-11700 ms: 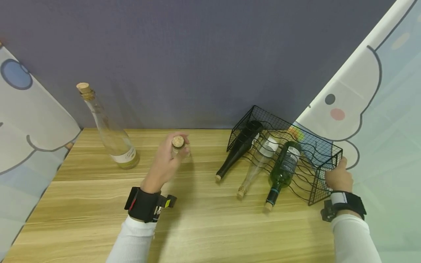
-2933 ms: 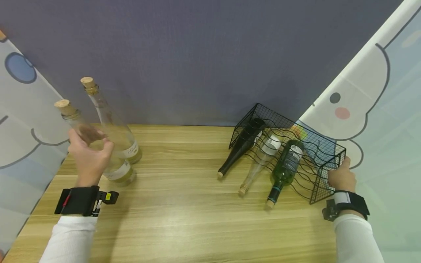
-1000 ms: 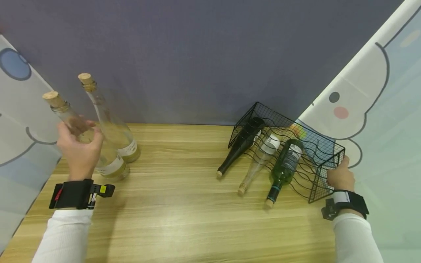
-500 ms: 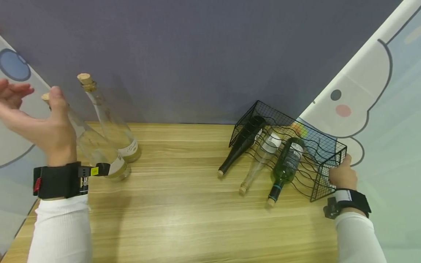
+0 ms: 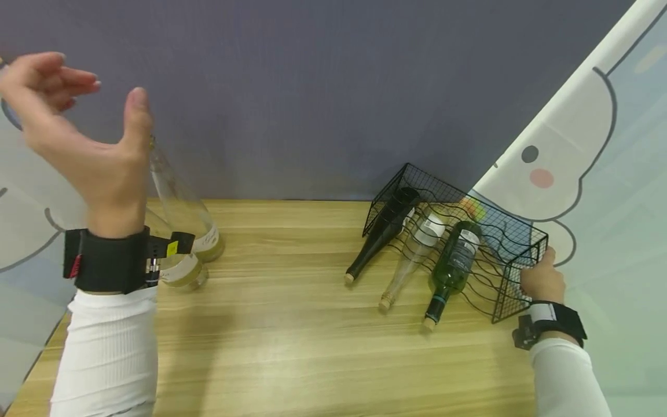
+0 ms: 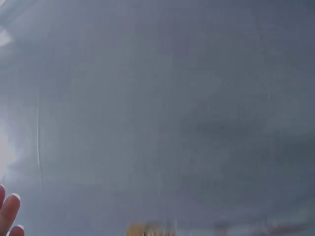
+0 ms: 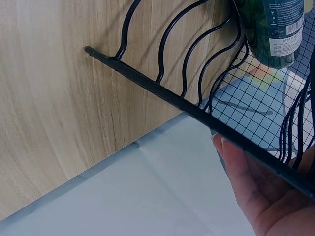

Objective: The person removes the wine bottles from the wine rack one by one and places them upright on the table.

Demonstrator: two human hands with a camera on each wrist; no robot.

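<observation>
My left hand (image 5: 88,133) is raised at the left with thumb and fingers spread apart, holding nothing. Below and behind it two clear corked bottles stand upright on the table: the rear clear bottle (image 5: 179,200) and the front clear bottle (image 5: 182,271), whose upper part my hand and wrist hide. Only a few fingertips (image 6: 9,211) show in the left wrist view. My right hand (image 5: 543,281) grips the right end of a black wire wine rack (image 7: 147,83). Lying in the rack are a black bottle (image 5: 383,231), a clear bottle (image 5: 411,258) and a green bottle (image 5: 450,263), corks toward me.
The wooden table (image 5: 292,324) ends at a grey upright panel (image 5: 312,104) behind. Cartoon-printed sheets (image 5: 563,150) flank the table on both sides. The rack's right part, beside the green bottle, shows bare wires.
My left hand carried a clear corked bottle left from the table's middle, stood it beside the other clear bottle and let go, then rose. My right hand stays on the rack.
</observation>
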